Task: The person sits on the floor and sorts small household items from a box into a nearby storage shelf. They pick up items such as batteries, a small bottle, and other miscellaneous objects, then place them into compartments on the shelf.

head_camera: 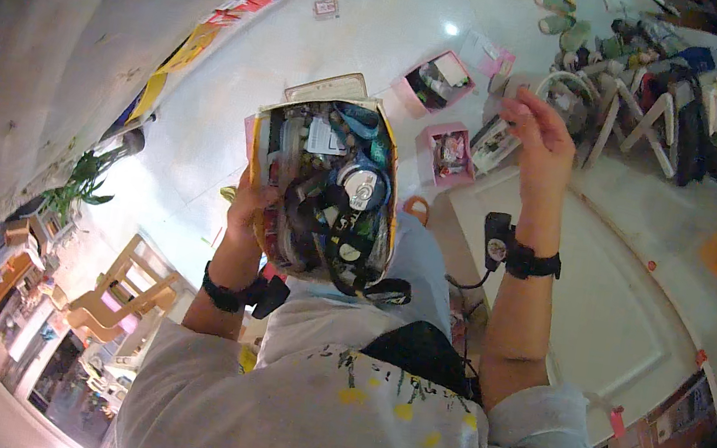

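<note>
My left hand (249, 210) grips the left side of an open box (391, 218) with yellowish edges, held above my lap. Packed inside are dark straps, a blue lanyard (358, 119), a white label (327, 137) and a round item with a silvery face (363, 189). A black strap end (390, 290) hangs over the box's near rim. My right hand (540, 127) is raised to the right of the box, thumb and fingers drawn close together. A blurred grey shape (510, 84) shows by its fingertips; whether they hold it is unclear.
Two pink boxes (400, 85) (421, 152) with small items stand on the floor beyond. Right of them are a clear round tub (564, 108), a folding rack (627, 121) and piled goods. A white panel (617, 288) lies at right; a wooden chair (121, 297) stands at lower left.
</note>
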The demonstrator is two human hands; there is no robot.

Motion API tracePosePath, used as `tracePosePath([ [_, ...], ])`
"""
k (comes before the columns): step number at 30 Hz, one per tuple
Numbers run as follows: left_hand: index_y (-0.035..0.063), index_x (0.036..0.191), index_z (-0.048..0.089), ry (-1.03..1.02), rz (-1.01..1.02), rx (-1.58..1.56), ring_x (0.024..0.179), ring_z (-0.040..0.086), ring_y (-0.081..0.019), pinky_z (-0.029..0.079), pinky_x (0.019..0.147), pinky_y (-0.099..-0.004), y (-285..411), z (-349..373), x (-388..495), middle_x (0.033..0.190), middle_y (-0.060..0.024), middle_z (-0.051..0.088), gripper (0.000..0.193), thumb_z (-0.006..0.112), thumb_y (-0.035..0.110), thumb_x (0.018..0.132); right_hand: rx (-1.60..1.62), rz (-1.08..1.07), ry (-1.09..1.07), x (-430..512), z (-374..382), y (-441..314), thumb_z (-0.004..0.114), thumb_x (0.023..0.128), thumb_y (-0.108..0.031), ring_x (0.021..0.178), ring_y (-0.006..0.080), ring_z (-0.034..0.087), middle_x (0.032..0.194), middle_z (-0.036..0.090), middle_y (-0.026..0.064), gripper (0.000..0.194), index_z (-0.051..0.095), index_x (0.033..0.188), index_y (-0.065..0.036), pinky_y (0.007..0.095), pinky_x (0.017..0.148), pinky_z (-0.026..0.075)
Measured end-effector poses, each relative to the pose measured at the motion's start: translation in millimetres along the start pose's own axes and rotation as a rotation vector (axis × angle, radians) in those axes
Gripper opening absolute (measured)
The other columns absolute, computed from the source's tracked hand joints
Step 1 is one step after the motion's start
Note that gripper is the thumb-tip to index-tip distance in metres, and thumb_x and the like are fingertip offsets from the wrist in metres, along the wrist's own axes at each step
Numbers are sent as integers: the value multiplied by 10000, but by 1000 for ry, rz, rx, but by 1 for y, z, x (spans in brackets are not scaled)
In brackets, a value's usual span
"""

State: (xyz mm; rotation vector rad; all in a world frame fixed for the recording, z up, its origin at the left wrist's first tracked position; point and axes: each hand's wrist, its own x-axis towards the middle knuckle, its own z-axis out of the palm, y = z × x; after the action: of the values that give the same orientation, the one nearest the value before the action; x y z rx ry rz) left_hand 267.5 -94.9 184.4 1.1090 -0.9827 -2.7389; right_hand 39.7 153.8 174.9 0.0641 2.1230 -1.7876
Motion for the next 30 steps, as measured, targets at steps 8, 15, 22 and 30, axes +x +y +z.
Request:
tracePosePath([
  [8, -16, 1274, 363, 60, 193, -36, 985, 566, -257, 477, 858, -343, -17, 21, -126, 1117, -170, 543, 639, 472, 165, 671, -645, -644, -826, -128, 83, -145, 659, 727, -113, 678, 197, 578, 795, 605, 88, 143, 645, 863, -71, 280, 627, 463],
  [15, 21, 1233, 395, 269, 281, -272, 970, 575, -273, 502, 828, -383, -113, 17, -259, 1102, -154, 541, 548, 448, 144, 702, -1299, -987, -1104, -274, 69, -128, 662, 632, -110, 761, 304, 593, 776, 597, 110, 123, 640, 747, -70, 406, 656, 486],
  [22, 22, 1216, 401, 195, 421, -337, 948, 582, -263, 512, 807, -372, -168, -4, -357, 1071, -146, 550, 541, 453, 136, 690, -1427, -1345, -1174, -389, 43, -114, 689, 575, -113, 847, 266, 577, 824, 602, 86, 183, 649, 744, -55, 360, 699, 503],
  [30, 20, 1176, 439, 122, 425, -279, 852, 611, -239, 534, 736, -361, -176, 17, -411, 1009, -125, 574, 498, 463, 164, 700, -892, -1152, -1181, -421, -11, -154, 698, 646, -155, 716, 220, 564, 798, 582, 79, 312, 631, 933, -54, 308, 645, 465],
])
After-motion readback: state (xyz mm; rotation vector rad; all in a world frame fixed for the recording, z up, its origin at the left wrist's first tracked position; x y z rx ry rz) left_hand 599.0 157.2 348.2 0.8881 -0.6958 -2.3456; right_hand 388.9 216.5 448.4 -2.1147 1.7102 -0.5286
